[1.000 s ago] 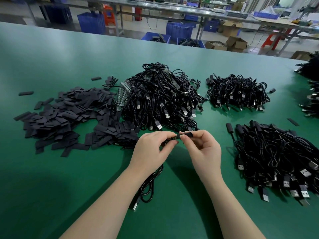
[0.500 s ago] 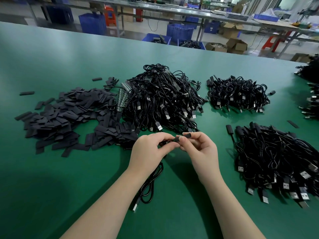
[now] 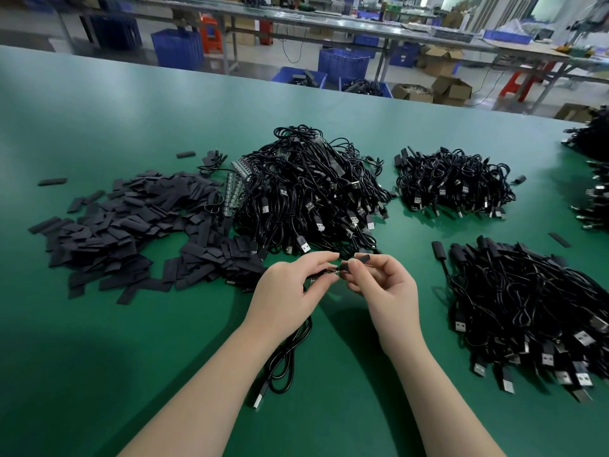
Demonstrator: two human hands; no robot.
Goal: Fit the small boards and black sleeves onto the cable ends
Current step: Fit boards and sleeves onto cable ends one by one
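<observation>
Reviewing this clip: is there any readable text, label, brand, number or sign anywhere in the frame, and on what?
None can be read.
cardboard boxes: no print legible, too small and blurred.
blue crates: no markings show.
USB plugs: no logo or text can be made out.
black sleeves: plain.

- The table (image 3: 99,341) under my arms is a smooth green mat with a soft, dull sheen.
- The black sleeve (image 3: 362,258) pinched in my right hand (image 3: 389,295) looks matt, like thin rubbery plastic.
- The cable (image 3: 286,354) trailing from my left hand (image 3: 286,291) has a glossy black plastic jacket and a bright metal plug shell.
- The loose sleeves (image 3: 131,225) heaped to my left are flat, matt and dark grey-black.
- The cable pile (image 3: 313,192) ahead shines black, with silvery metal plug tips.
- The crates (image 3: 342,64) beyond are blue plastic; the boxes (image 3: 451,89) are brown cardboard.
</observation>
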